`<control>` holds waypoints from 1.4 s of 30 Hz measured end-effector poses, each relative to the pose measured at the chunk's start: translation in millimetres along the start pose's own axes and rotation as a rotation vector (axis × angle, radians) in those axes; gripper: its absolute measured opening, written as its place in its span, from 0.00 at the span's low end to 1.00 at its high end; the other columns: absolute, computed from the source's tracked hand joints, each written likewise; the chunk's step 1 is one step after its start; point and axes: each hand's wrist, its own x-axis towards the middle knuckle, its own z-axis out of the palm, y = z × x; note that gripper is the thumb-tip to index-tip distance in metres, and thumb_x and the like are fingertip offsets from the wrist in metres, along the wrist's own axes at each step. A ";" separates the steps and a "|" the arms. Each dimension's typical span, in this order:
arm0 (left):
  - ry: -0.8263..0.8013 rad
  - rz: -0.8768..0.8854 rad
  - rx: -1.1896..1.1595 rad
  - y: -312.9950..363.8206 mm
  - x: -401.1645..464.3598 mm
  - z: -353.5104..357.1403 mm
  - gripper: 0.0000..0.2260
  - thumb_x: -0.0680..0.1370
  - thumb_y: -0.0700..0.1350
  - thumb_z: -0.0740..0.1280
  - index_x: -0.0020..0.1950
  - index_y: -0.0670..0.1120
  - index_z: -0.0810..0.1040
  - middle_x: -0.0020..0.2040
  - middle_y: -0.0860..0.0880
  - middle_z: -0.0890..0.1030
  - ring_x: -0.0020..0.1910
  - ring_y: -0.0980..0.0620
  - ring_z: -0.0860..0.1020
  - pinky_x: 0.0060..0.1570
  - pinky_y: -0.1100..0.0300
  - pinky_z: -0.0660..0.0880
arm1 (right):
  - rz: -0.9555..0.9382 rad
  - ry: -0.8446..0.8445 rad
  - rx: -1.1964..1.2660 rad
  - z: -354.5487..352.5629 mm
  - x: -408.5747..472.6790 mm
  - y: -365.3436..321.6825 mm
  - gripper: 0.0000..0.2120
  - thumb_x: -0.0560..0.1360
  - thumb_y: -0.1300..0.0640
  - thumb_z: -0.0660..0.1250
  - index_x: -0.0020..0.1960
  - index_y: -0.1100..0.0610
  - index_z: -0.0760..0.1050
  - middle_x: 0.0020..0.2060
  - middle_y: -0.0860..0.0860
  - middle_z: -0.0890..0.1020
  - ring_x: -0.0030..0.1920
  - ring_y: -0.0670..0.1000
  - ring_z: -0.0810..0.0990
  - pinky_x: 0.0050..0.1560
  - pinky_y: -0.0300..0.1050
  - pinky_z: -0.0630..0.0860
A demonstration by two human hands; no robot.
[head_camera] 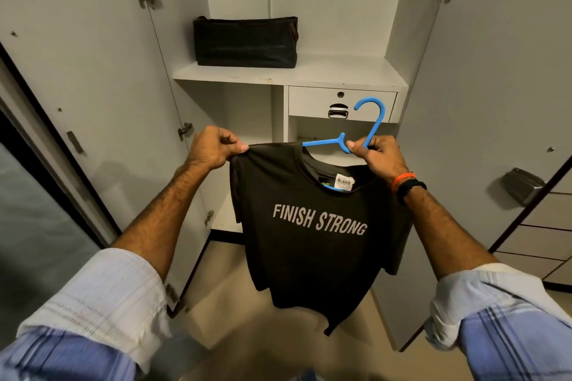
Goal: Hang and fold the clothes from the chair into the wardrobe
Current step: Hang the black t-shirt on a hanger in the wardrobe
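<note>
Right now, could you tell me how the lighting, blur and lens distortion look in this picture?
Head view: dim, warm light; wide-angle lens bows the wardrobe doors outward; the T-shirt print reads sharp; the sleeves at the bottom edge are stretched and soft; the black bag shows little detail.

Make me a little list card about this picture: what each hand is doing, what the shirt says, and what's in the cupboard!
left hand: pinches the shirt's shoulder
right hand: grips the blue hanger at its neck
shirt: black, reads FINISH STRONG, one hanger arm inside the collar
wardrobe: doors open
shelf item: black bag
below shelf: drawer, closed, with lock and handle
</note>
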 end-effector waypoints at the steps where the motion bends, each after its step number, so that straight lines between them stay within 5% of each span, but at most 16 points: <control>1: 0.004 0.003 0.008 1.1 0.7 0.7 0.09 0.75 0.45 0.73 0.50 0.40 0.84 0.44 0.46 0.83 0.45 0.47 0.81 0.51 0.54 0.78 | -0.001 -0.012 -0.010 -1.8 -0.3 1.8 0.08 0.76 0.53 0.71 0.44 0.58 0.82 0.37 0.50 0.81 0.41 0.46 0.77 0.43 0.39 0.74; 6: 0.067 -0.030 0.086 6.9 1.4 15.2 0.06 0.79 0.46 0.68 0.50 0.43 0.81 0.46 0.47 0.81 0.50 0.49 0.78 0.53 0.55 0.74 | -0.023 -0.107 -0.032 -2.4 -2.5 1.6 0.12 0.76 0.53 0.71 0.47 0.62 0.84 0.44 0.56 0.84 0.47 0.51 0.80 0.51 0.44 0.77; 12: -0.111 0.035 0.058 25.3 -2.2 21.5 0.14 0.81 0.53 0.63 0.55 0.44 0.81 0.50 0.47 0.82 0.51 0.50 0.78 0.53 0.56 0.72 | -0.007 -0.048 0.007 6.4 -2.8 -1.9 0.12 0.75 0.53 0.72 0.47 0.63 0.84 0.44 0.56 0.84 0.46 0.50 0.80 0.50 0.43 0.77; 16: -0.291 0.113 0.081 46.7 -7.0 26.1 0.08 0.78 0.51 0.68 0.49 0.48 0.82 0.46 0.51 0.82 0.49 0.54 0.77 0.47 0.62 0.71 | -0.004 -0.071 -0.012 16.8 -3.8 -5.7 0.09 0.75 0.53 0.72 0.45 0.59 0.84 0.44 0.55 0.84 0.48 0.52 0.81 0.51 0.43 0.78; 28: 0.062 0.101 -0.026 62.1 -14.4 54.8 0.07 0.77 0.47 0.71 0.49 0.44 0.84 0.44 0.49 0.83 0.46 0.54 0.78 0.50 0.60 0.75 | -0.057 -0.137 -0.097 30.7 -7.1 -17.7 0.14 0.75 0.50 0.72 0.46 0.62 0.84 0.37 0.53 0.82 0.39 0.47 0.77 0.41 0.38 0.73; 36: -0.262 0.207 0.124 75.2 -17.7 57.0 0.11 0.76 0.51 0.71 0.54 0.46 0.83 0.46 0.51 0.83 0.48 0.53 0.80 0.52 0.58 0.76 | -0.068 -0.161 -0.078 38.8 -9.3 -14.2 0.12 0.75 0.50 0.72 0.46 0.59 0.85 0.39 0.53 0.84 0.40 0.48 0.79 0.45 0.44 0.76; 39: -0.207 0.193 0.117 71.7 -17.6 61.2 0.08 0.77 0.49 0.71 0.51 0.45 0.84 0.41 0.52 0.84 0.44 0.56 0.82 0.53 0.58 0.78 | -0.111 -0.178 -0.102 39.0 -10.3 -13.3 0.11 0.74 0.48 0.73 0.47 0.56 0.85 0.40 0.53 0.84 0.42 0.53 0.80 0.45 0.48 0.79; 42: -0.116 0.146 0.098 67.6 -16.8 63.4 0.06 0.79 0.47 0.69 0.47 0.46 0.83 0.37 0.53 0.82 0.39 0.59 0.80 0.49 0.62 0.78 | -0.158 -0.199 -0.141 32.7 -12.5 -11.8 0.15 0.73 0.48 0.74 0.55 0.55 0.80 0.43 0.48 0.82 0.43 0.46 0.79 0.44 0.34 0.76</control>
